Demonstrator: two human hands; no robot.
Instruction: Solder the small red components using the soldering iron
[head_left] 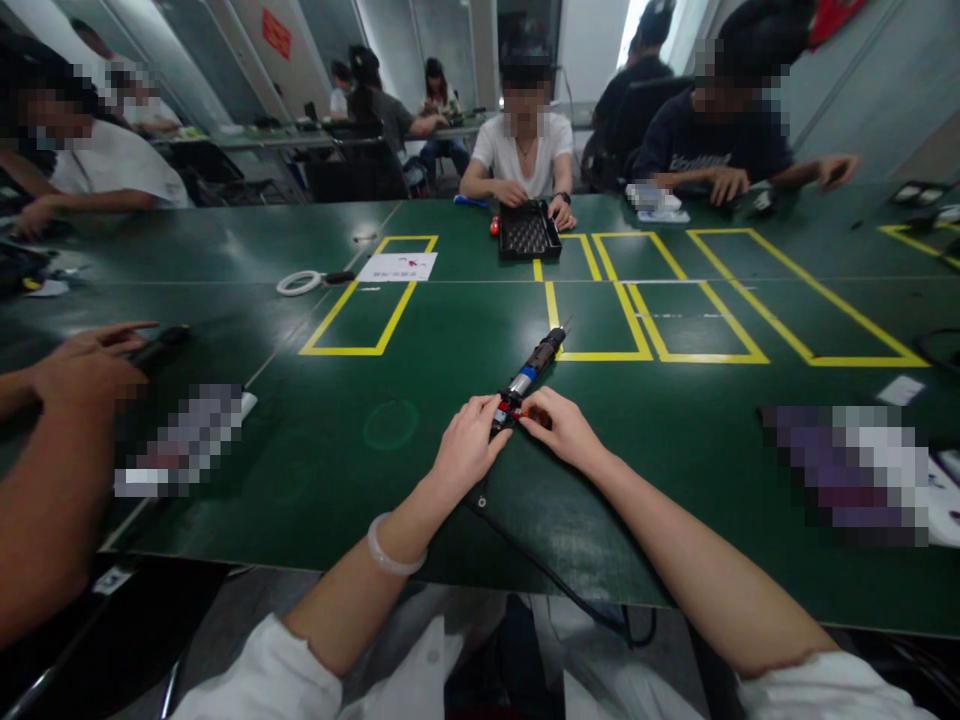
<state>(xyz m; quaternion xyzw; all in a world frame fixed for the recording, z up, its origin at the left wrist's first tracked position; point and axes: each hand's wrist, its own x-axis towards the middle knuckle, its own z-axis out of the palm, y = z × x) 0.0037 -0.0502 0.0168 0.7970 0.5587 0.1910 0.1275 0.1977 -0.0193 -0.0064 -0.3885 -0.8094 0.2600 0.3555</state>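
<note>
In the head view an electric screwdriver lies slantwise on the green table, its thin bit pointing away from me. Its inner parts show: a silver and blue motor section, and red pieces near the rear. My left hand is closed over the rear end. Close beside it, my right hand pinches at the red part on the tool's right side; what lies between those fingertips is too small to make out. A black cord runs from under the rear of the screwdriver over the near table edge.
Yellow tape outlines mark the green table. Opposite, a person handles a black tray. At left, a co-worker's hands hold a dark tool. A paper sheet and white tape roll lie ahead; blurred packets flank me.
</note>
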